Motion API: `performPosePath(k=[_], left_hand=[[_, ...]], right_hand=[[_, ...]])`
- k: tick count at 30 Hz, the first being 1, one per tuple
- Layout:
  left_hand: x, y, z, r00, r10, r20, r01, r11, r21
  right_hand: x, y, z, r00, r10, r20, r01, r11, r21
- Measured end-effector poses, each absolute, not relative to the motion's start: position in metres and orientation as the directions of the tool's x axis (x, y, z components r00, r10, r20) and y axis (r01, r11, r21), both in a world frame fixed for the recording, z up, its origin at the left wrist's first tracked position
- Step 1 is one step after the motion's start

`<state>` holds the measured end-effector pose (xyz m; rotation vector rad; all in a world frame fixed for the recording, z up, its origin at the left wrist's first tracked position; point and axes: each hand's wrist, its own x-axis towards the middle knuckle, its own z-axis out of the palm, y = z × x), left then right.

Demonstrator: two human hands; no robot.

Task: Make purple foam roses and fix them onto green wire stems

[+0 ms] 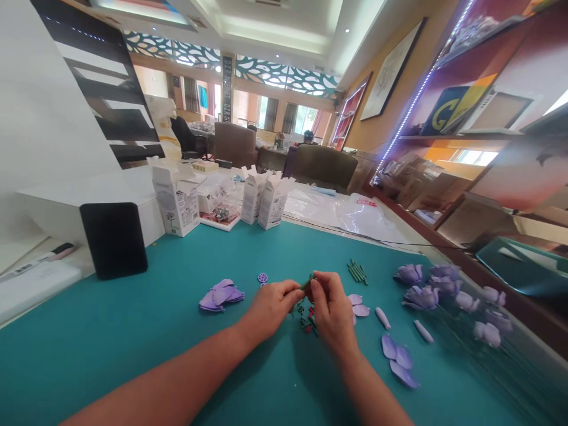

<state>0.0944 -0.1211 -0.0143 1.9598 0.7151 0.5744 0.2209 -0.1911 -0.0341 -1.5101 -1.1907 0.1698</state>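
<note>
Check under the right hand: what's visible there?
Beside the right hand, small green and red pieces lie on the teal mat, and lilac petals peek out on its other side. Whatever lies directly beneath the hand is covered.

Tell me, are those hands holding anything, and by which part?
The left hand and right hand pinch a small green piece together. They hide much of it, so which part each grips can't be told.
</note>
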Motion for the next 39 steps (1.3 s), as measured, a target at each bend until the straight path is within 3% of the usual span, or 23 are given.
performPosePath(k=[16,19,22,27,33,39], left_hand=[[0.096,-0.118,-0.015,0.718,0.691,0.084,0.237,-0.356,0.904],[0.096,-0.114,-0.016,0.718,0.695,0.033,0.227,-0.279,0.933],[0.097,-0.111,-0.019,0.719,0.695,-0.008,0.208,-0.204,0.957],[0.098,-0.110,-0.022,0.715,0.698,-0.040,0.192,-0.141,0.971],[0.099,-0.110,-0.022,0.724,0.687,-0.059,0.186,-0.112,0.976],[0.099,-0.110,-0.024,0.739,0.671,-0.061,0.170,-0.098,0.981]], right_hand=[[0.248,-0.194,-0.029,0.534,0.727,0.432,0.509,0.131,-0.851],[0.275,-0.197,-0.027,0.527,0.775,0.348,0.621,-0.073,-0.780],[0.290,-0.198,-0.032,0.442,0.849,0.291,0.774,-0.197,-0.602],[0.283,-0.196,-0.038,0.256,0.934,0.247,0.921,-0.158,-0.356],[0.277,-0.192,-0.039,0.159,0.984,0.080,0.958,-0.134,-0.255],[0.273,-0.186,-0.044,0.144,0.988,0.048,0.981,-0.136,-0.138]])
